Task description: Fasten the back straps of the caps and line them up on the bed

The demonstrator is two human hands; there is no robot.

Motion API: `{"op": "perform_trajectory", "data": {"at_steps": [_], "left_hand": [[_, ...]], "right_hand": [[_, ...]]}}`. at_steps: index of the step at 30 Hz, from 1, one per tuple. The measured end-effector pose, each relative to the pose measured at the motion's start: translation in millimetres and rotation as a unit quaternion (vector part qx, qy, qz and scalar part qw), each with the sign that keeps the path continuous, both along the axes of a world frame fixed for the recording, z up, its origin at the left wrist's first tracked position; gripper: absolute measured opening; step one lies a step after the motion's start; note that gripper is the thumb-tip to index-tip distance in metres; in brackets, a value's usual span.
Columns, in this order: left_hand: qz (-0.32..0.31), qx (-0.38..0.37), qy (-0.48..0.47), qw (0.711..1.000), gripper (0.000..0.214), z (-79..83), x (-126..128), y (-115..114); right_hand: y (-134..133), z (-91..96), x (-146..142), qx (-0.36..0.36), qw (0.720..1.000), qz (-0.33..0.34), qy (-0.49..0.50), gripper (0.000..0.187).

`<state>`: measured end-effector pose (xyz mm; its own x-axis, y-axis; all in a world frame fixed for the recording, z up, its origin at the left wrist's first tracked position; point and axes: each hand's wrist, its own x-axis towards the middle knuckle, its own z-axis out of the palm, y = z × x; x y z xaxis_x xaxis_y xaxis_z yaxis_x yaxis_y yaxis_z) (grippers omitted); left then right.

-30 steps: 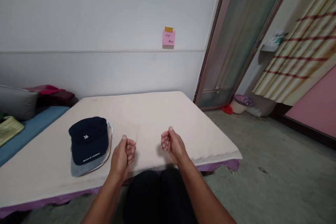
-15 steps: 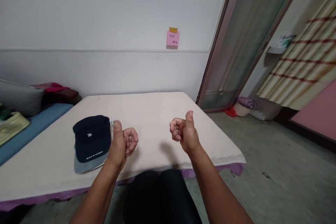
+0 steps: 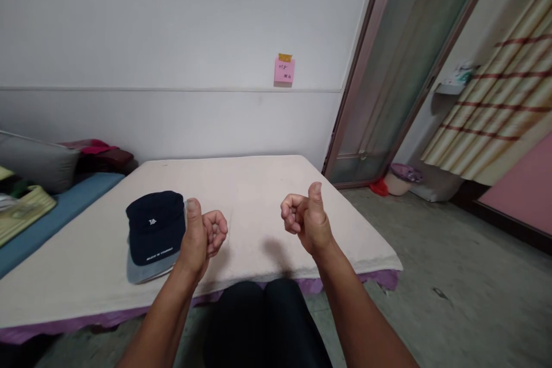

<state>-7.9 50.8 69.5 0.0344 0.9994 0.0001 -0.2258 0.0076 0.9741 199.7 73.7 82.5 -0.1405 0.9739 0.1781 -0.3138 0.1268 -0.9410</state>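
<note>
Both of my hands are held up above the cream-covered bed, fingers curled in and thumbs pointing up. My left hand is nearest to a navy cap with small white lettering and covers part of its right side. Beneath the navy cap a grey-blue brim shows, with a light edge under it. My right hand is over the right half of the bed cover, apart from any object. Neither hand shows anything in its fingers.
A grey cushion, a blue mat and a yellow-green woven item lie at the left. A pink note is taped to the wall. At right are a glass sliding door, a waste bin and a striped curtain.
The view has shifted slightly, so the note sits a little lower and the caps a little further right. My hands keep almost the same pose.
</note>
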Motion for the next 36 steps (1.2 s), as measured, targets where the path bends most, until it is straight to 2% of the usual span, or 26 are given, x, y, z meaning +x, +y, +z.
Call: {"op": "perform_trajectory", "data": {"at_steps": [10, 15, 17, 19, 20, 21, 24, 27, 29, 31, 36], "left_hand": [[0.004, 0.004, 0.005, 1.000, 0.078, 1.2, 1.6, -3.8], [0.013, -0.009, 0.011, 1.000, 0.074, -11.6, -0.4, 2.2], [0.045, -0.016, 0.044, 0.998, 0.064, -27.0, -1.8, 6.3], [0.084, -0.039, 0.087, 0.992, 0.049, -50.5, -3.9, 9.7], [0.092, -0.056, 0.098, 0.989, 0.043, -64.9, -5.4, 10.4], [0.096, -0.073, 0.103, 0.987, 0.039, -80.3, -7.2, 10.2], [0.109, -0.122, 0.097, 0.982, 0.027, -128.2, -16.0, 2.4], [0.139, -0.179, 0.073, 0.971, 0.012, -167.8, -31.7, -14.1], [0.164, -0.210, 0.050, 0.963, 0.011, -184.9, -45.3, -27.2], [0.184, -0.231, 0.027, 0.955, 0.013, -194.4, -59.6, -39.6], [0.228, -0.244, -0.009, 0.943, 0.009, -199.0, -85.7, -63.5]], "right_hand": [[-3.8, -4.2, 2.4, -0.016, 1.000, 0.011, 0.012, 0.077], [-0.1, -15.9, 1.8, -0.020, 1.000, 0.012, 0.011, 0.076], [6.2, -33.5, -0.4, -0.023, 1.000, -0.001, -0.020, 0.071], [14.4, -62.7, -4.9, -0.029, 0.993, -0.034, -0.110, 0.059], [18.0, -81.2, -8.1, -0.030, 0.980, -0.053, -0.189, 0.049], [20.6, -101.3, -11.6, -0.041, 0.956, -0.073, -0.281, 0.041], [18.1, -162.0, -22.6, -0.065, 0.925, -0.088, -0.363, 0.025], [2.2, -206.2, -30.2, -0.038, 0.895, -0.102, -0.433, 0.020], [-8.2, -222.2, -33.2, 0.000, 0.875, -0.097, -0.474, 0.018], [-13.6, -229.7, -35.7, 0.031, 0.857, -0.079, -0.508, 0.018], [-10.8, -233.1, -41.7, 0.065, 0.823, -0.062, -0.561, 0.021]]}}
